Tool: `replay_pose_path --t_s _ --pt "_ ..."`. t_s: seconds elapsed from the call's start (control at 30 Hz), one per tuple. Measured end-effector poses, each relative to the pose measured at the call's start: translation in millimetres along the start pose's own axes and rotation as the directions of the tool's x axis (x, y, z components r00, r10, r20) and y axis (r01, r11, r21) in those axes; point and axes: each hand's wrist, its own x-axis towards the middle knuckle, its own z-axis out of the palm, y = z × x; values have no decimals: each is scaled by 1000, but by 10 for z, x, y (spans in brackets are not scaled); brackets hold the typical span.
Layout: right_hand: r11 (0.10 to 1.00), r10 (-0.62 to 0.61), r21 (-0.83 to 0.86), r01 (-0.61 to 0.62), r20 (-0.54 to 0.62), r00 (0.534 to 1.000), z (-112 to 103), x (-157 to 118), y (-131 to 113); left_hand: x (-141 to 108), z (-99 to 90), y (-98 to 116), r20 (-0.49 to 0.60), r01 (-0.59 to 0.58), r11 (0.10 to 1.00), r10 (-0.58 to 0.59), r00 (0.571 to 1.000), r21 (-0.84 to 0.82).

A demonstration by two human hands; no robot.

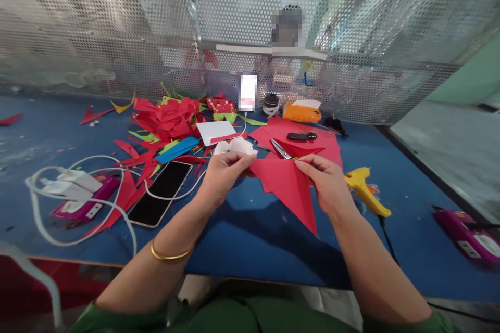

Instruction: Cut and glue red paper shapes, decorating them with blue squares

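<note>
A piece of red paper [291, 184] with a long pointed lower end hangs above the blue table, its top edge stretched between my hands. My left hand [228, 169] pinches the upper left corner. On the other side my right hand [322, 177] grips the top edge near the upper right. Just behind the paper, scissors [280, 149] lie on a stack of red sheets [326, 138], beside a black-handled tool [301, 136]. A white scalloped paper piece [234, 146] sits behind my left hand.
Red and green scraps [167, 119] pile up at the back left. A phone [160, 195], white cables and chargers [72, 184] and a purple power strip [86, 203] lie left. A yellow glue gun [367, 192] and another purple power strip [466, 234] are right. A perforated metal panel [156, 26] stands behind.
</note>
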Motion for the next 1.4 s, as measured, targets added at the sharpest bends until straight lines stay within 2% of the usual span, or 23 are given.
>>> replay_pose_path --t_s 0.1,0.2,0.27,0.3,0.33,0.4,0.47,0.5,0.57,0.67,0.73,0.83,0.9,1.03,1.17,1.27,1.33,1.4 --pt "999 -15 -32 15 -8 1000 27 -11 28 -8 -6 -55 -87 -43 990 55 995 131" --pt "996 -57 -74 54 -38 998 35 -25 28 -9 -39 -85 -88 -80 957 109 990 279" --pt "989 -95 -115 88 -57 994 38 -35 14 -19 -50 -68 -78 -121 886 173 982 448" --pt "984 -116 -140 107 -58 992 43 -42 4 -26 -46 -49 -70 -164 823 239 968 544" --pt "977 -138 -168 128 -51 989 52 -51 -6 -34 -36 -26 -44 -227 739 327 944 634" --pt "959 -179 -225 172 -12 984 84 -76 -25 -46 3 28 84 -375 550 480 873 746" --pt "939 -213 -268 217 43 976 130 -104 -32 -45 53 83 264 -496 424 497 827 757" --pt "929 -227 -283 237 68 971 153 -117 -30 -38 77 107 334 -524 412 449 829 746" --pt "914 -250 -304 269 102 963 188 -136 -13 -16 117 143 392 -496 470 307 867 730" --pt "903 -268 -321 286 101 958 200 -143 24 16 150 145 367 -393 572 167 915 720" --pt "887 -276 -343 308 139 951 191 -138 45 24 160 104 384 -400 588 160 909 703" --pt "852 -254 -386 353 285 924 187 -129 59 9 165 3 431 -458 553 189 882 695" --pt "839 -218 -407 360 355 909 196 -128 60 -10 160 -61 439 -465 545 187 879 698" --pt "832 -160 -439 339 395 905 194 -124 54 -30 138 -114 441 -420 608 126 889 673" --pt "837 -160 -460 296 310 937 66 -53 45 22 101 -110 432 -375 670 89 897 641" --pt "845 -223 -474 249 110 969 -79 22 37 75 62 -120 375 -335 683 95 922 649" --pt "864 -261 -448 230 -9 965 -125 40 35 91 50 -137 346 -320 685 104 932 655" --pt "898 -230 -383 216 9 973 -101 21 44 88 59 -161 346 -320 698 110 932 641"
